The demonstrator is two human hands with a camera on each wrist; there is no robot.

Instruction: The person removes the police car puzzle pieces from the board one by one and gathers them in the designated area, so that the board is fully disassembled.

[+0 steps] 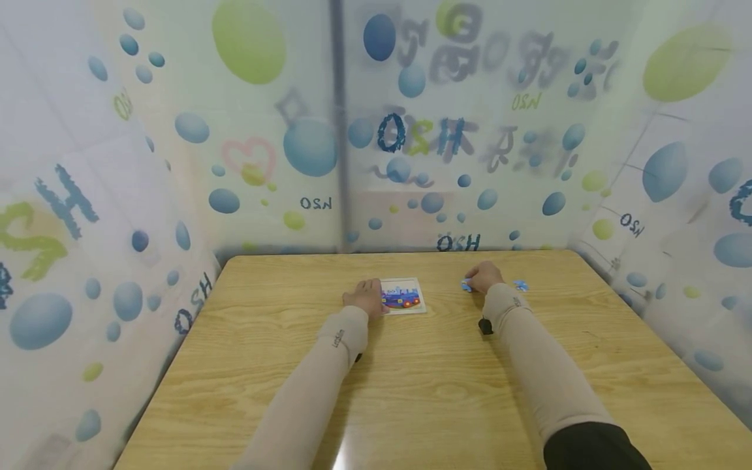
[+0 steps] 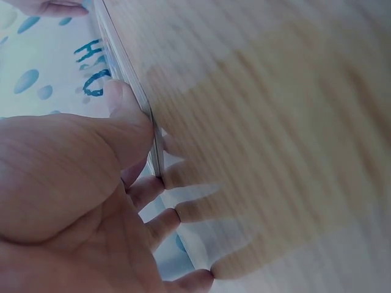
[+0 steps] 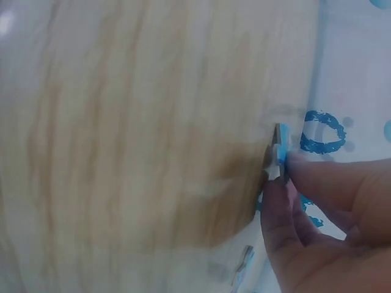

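A small jigsaw puzzle board (image 1: 414, 303) with a pale border and a blue vehicle picture lies flat on the table. My left hand (image 1: 364, 299) holds its left edge, covering part of the picture. In the left wrist view the thumb (image 2: 125, 104) lies along the board's thin edge, and several fingertips touch the tabletop. To the right of the board, my right hand (image 1: 486, 277) pinches a blue puzzle piece (image 1: 466, 284) between thumb and fingers. That piece (image 3: 281, 149) appears tilted up off the table in the right wrist view. Another blue puzzle piece (image 1: 521, 285) lies right of the right hand.
The wooden table (image 1: 423, 385) reaches back to a pale curtain (image 1: 311, 222) printed with blue and green dots. Similar curtain panels hang along the left and right sides. A small black object (image 1: 485, 326) sits at the right wrist.
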